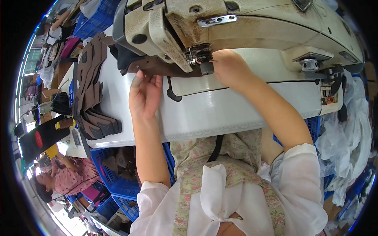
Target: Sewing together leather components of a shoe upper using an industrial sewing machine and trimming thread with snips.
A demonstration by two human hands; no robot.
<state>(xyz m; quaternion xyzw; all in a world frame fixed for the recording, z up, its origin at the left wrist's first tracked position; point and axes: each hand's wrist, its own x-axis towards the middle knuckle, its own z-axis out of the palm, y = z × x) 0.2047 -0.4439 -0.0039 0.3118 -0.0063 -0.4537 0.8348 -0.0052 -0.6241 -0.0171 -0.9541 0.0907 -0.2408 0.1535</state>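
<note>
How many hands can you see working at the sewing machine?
2. The left hand touches the dark brown piece on the white table. The right hand is by the needle under the sewing machine. A person at lower left may have hands hidden.

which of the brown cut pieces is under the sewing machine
The single dark brown leather piece lying flat under the cream sewing machine head, at the left hand; the others sit stacked further left.

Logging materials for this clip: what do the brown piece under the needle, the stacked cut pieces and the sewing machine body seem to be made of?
The brown piece looks like leather or a synthetic lookalike: matte, stiff, cleanly cut edge. The stacked cut pieces seem the same brown and black sheet material, lying flat in layers. The sewing machine body looks like cream-painted cast metal, glossy, with grimy, worn patches.
</note>
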